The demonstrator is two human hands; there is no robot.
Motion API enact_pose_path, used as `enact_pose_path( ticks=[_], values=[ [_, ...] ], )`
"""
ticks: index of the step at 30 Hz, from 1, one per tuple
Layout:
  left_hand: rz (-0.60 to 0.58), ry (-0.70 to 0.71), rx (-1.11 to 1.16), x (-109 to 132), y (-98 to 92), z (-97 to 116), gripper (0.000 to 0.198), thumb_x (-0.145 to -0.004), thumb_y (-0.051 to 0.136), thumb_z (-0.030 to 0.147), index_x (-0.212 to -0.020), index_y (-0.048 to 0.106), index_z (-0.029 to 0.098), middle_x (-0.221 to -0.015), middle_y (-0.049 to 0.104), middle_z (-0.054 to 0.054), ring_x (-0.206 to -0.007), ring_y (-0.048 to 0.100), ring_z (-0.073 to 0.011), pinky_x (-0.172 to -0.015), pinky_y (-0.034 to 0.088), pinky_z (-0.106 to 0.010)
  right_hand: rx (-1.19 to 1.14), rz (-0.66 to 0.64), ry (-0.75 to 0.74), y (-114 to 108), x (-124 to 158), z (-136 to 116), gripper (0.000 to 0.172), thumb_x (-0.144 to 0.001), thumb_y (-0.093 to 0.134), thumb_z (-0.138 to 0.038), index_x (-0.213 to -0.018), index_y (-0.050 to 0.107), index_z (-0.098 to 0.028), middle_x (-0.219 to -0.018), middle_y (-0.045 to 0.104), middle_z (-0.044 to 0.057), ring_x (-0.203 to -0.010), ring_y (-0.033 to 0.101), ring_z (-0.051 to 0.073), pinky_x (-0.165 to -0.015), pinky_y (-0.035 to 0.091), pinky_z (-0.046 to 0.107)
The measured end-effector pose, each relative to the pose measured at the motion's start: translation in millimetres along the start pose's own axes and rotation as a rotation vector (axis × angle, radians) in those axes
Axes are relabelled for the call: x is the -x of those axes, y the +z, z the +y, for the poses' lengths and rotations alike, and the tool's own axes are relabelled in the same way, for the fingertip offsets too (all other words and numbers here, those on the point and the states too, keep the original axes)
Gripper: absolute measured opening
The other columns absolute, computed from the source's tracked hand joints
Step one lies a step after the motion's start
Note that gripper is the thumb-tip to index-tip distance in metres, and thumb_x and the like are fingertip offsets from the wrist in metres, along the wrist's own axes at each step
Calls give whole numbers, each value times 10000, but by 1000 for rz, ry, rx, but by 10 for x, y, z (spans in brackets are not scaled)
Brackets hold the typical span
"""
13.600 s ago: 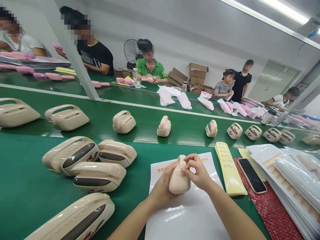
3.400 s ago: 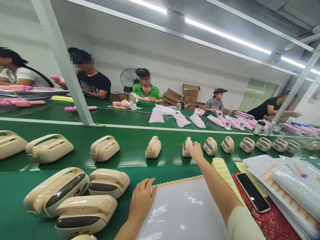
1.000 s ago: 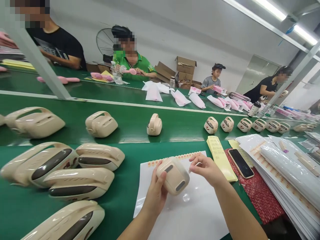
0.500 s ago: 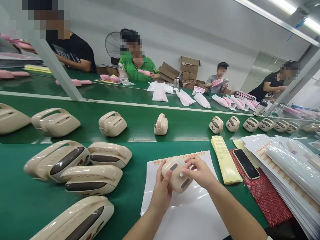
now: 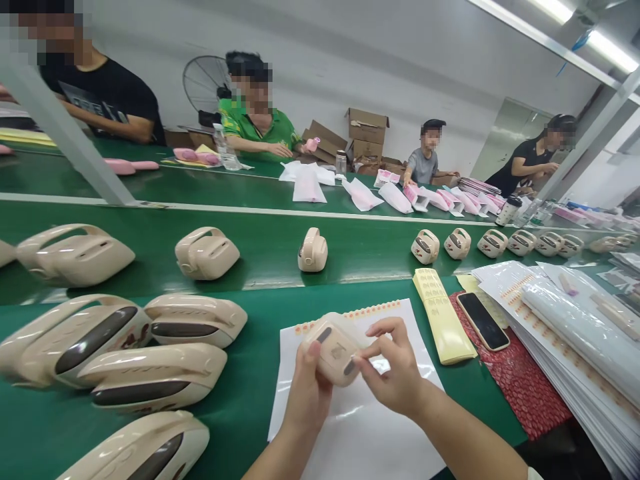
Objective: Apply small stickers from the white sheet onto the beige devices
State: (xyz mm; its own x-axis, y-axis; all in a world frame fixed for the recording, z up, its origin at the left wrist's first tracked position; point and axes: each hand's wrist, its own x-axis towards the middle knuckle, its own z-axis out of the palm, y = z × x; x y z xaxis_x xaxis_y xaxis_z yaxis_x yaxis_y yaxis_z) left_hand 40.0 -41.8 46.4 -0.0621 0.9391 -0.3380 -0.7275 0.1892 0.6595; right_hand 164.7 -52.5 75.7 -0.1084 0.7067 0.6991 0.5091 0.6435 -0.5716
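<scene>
A small beige device [image 5: 334, 352] with two dark strips on its face is gripped in my left hand [image 5: 311, 387], the thumb lying on its front. My right hand [image 5: 395, 367] is at the device's right edge, thumb and index finger pinched near the lower dark strip; anything between those fingertips is too small to make out. Under both hands lies a white sheet [image 5: 350, 433] with a row of orange stickers along its top edge. Several beige devices with handles [image 5: 160, 377] stand on the green surface at the left.
Beyond the work surface, more beige devices [image 5: 207, 253] stand in a row. To the right are a yellow sticker strip [image 5: 445, 327], a phone [image 5: 483, 321] on red wrap [image 5: 530, 393] and stacked sheets [image 5: 575, 353]. Several people sit across, near pink items.
The view has shifted slightly right. My right fingers have moved from the device's middle to its right edge, and a faint mark now shows on its face.
</scene>
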Motion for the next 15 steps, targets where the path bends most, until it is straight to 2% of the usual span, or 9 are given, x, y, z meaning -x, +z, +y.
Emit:
enact_pose_path(
  ticks=[2,4,6,7,9,11,13,15],
  values=[
    [36,-48,52,7,39,73,349,-711,620,454,-991,624,245,-888,681,-9,-913,613,-238,-771,516,-348,32,116,147,-204,-67,133,93,-762,560,-274,-698,575,-207,-884,535,76,-896,529,203,-796,446,361],
    [95,-123,99,20,75,158,324,-772,525,458,-1008,630,261,-935,689,-17,-999,586,-254,-810,505,-385,96,230,408,-492,-139,394,158,-742,559,-338,-671,564,-197,-883,560,72,-922,531,211,-808,433,351],
    [168,-192,117,35,98,233,328,-783,486,476,-1008,635,290,-960,693,-11,-1081,543,-270,-843,490,-427,166,307,759,-798,-171,710,213,-716,545,-392,-671,555,-184,-856,588,61,-868,550,197,-730,447,301],
    [177,-204,121,41,102,261,325,-774,495,483,-1008,636,307,-977,693,-4,-1116,518,-278,-859,480,-449,197,314,831,-929,-166,858,240,-718,526,-406,-666,552,-173,-784,595,57,-804,560,196,-684,445,297],
    [132,-187,128,48,94,295,320,-741,544,481,-1012,632,337,-1019,687,12,-1165,477,-298,-884,460,-493,233,282,913,-1103,-123,1085,248,-687,543,-399,-599,533,-167,-630,577,30,-681,558,185,-609,432,284],
    [64,-142,147,41,60,301,336,-708,590,464,-1023,624,354,-1052,681,20,-1188,453,-316,-898,445,-523,263,221,940,-1148,-62,1208,218,-656,570,-356,-557,526,-168,-550,554,7,-617,550,176,-578,419,275],
    [5,-106,186,13,2,294,377,-677,626,441,-1046,609,362,-1075,676,20,-1198,440,-328,-904,441,-530,313,167,950,-1104,-12,1251,172,-641,583,-300,-541,534,-169,-557,562,8,-630,556,182,-596,417,278],
    [-111,-104,273,-31,-70,292,446,-644,656,419,-1081,583,371,-1110,662,19,-1208,429,-332,-914,438,-519,398,138,934,-1032,14,1252,142,-633,592,-233,-517,537,-172,-637,586,41,-734,562,214,-676,416,305]
  ],
)
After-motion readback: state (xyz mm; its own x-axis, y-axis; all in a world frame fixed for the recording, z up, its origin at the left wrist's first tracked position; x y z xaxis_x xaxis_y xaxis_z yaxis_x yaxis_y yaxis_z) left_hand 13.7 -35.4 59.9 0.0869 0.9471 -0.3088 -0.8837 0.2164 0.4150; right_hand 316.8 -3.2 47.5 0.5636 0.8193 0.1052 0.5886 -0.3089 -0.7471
